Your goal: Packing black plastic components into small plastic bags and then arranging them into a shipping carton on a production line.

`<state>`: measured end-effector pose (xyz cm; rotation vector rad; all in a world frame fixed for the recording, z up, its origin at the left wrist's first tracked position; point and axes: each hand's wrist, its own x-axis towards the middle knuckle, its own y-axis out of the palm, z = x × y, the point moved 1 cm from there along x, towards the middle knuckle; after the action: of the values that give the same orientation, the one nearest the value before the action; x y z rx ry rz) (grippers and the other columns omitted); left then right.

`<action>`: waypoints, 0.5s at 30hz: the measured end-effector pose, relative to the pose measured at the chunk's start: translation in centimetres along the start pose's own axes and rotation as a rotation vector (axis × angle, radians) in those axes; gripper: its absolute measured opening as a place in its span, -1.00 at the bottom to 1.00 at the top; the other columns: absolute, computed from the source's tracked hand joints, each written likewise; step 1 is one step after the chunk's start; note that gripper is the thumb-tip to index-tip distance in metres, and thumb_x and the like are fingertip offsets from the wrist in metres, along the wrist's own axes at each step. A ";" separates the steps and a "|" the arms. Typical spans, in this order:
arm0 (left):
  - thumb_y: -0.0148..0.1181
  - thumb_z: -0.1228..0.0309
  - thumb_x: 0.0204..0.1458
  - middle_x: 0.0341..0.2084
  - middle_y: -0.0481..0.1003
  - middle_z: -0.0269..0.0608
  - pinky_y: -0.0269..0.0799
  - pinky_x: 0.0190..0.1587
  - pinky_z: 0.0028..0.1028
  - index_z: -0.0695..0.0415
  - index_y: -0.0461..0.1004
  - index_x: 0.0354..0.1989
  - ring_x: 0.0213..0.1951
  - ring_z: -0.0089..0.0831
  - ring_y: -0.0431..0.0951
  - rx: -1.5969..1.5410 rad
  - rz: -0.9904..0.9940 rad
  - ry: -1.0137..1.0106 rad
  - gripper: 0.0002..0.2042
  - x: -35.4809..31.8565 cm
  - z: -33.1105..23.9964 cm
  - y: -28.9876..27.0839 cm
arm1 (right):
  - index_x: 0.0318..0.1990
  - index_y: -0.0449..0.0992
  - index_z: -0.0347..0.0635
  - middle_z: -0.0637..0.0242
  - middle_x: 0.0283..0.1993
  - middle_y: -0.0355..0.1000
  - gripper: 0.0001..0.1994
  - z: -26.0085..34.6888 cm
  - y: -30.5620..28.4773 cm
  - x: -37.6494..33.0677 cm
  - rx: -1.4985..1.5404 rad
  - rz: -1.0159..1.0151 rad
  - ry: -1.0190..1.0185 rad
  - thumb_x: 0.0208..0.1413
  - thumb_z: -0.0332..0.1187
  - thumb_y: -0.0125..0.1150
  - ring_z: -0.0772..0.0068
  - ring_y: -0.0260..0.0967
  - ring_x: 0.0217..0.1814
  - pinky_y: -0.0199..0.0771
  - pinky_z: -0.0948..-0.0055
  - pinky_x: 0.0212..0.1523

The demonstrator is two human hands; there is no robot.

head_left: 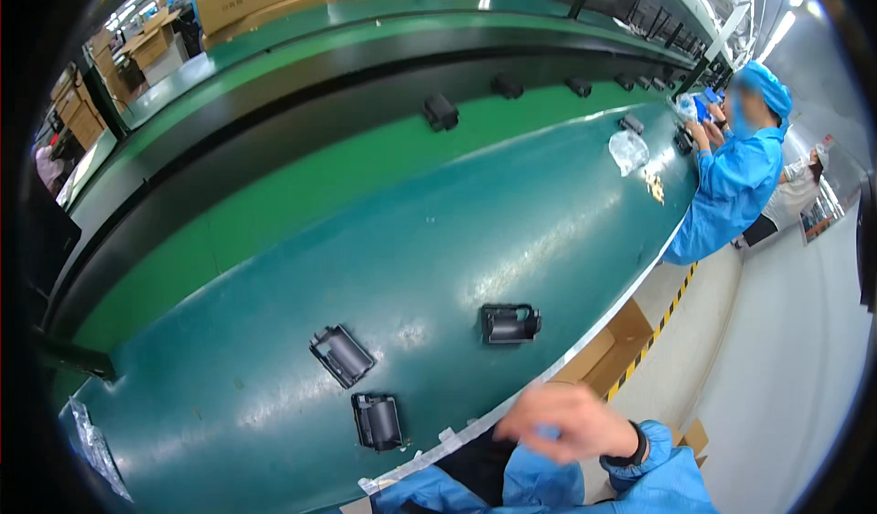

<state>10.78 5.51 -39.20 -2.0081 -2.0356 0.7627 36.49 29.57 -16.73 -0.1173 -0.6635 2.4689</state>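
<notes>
My right hand hangs over the front edge of the table, in front of my blue clothing. It is slightly blurred. The fingers curl loosely, apart from the thumb, and I see nothing held in them. A dark band circles that wrist. Nearest to it on the green tabletop lies a black plastic housing with a rounded barrel and an open frame. Two similar parts, a tilted black housing and a nearer black housing, lie further left. My left hand is out of the picture.
Beyond the table runs a green conveyor belt carrying several black housings. At right, a co-worker in blue handles parts beside a clear plastic bag. A cardboard box stands below the table edge. Clear plastic lies far left.
</notes>
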 end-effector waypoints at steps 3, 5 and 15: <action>0.24 0.24 0.13 -0.39 0.54 -0.03 0.42 -0.31 -0.31 0.19 0.51 -0.38 -0.39 -0.32 0.54 -0.010 -0.008 0.008 -0.76 0.8 -1.1 -0.1 | -0.19 0.56 -0.16 0.30 -0.14 0.45 -0.70 -1.2 -2.7 3.7 -0.933 -0.282 -0.066 -0.16 -0.44 0.39 0.19 0.39 -0.07 0.37 0.24 -0.03; 0.24 0.24 0.14 -0.41 0.54 -0.04 0.42 -0.33 -0.31 0.19 0.51 -0.39 -0.40 -0.33 0.53 -0.011 -0.018 0.007 -0.76 1.2 -1.7 -0.7 | -0.21 0.54 -0.17 0.30 -0.19 0.45 -0.71 -5.0 -2.8 4.6 -1.057 -0.172 -0.130 -0.16 -0.41 0.39 0.18 0.38 -0.01 0.35 0.19 0.03; 0.24 0.23 0.16 -0.51 0.53 -0.07 0.40 -0.41 -0.31 0.18 0.47 -0.46 -0.49 -0.36 0.51 -0.005 -0.154 -0.181 -0.72 -2.9 -5.2 -4.1 | -0.04 0.39 -0.33 0.24 -0.31 0.57 -0.68 -7.1 -11.4 24.6 0.335 -0.117 0.203 0.08 -0.51 0.35 0.44 0.54 -0.25 0.55 0.39 -0.23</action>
<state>9.82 4.04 -32.18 -1.8171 -2.2610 0.9373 23.46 54.34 -15.88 -0.1895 -0.1623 2.3765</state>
